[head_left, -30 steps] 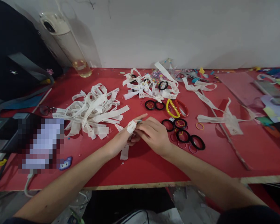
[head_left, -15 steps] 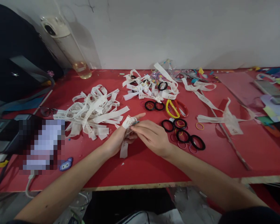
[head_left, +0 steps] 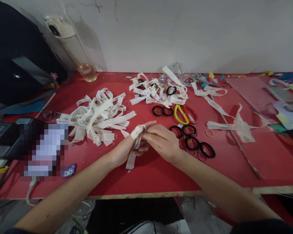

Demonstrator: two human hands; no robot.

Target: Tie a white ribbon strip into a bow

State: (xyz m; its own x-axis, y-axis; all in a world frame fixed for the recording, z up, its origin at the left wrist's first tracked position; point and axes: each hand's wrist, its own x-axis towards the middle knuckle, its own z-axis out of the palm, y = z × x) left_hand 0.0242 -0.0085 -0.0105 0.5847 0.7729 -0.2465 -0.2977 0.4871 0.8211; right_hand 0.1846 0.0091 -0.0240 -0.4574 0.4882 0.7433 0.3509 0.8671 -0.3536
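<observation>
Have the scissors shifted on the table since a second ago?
No. The scissors lie where they were, just behind the black hair rings.

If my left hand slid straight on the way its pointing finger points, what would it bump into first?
Probably the yellow and red scissors, beyond your left hand with its white ribbon; depth is unclear.
</observation>
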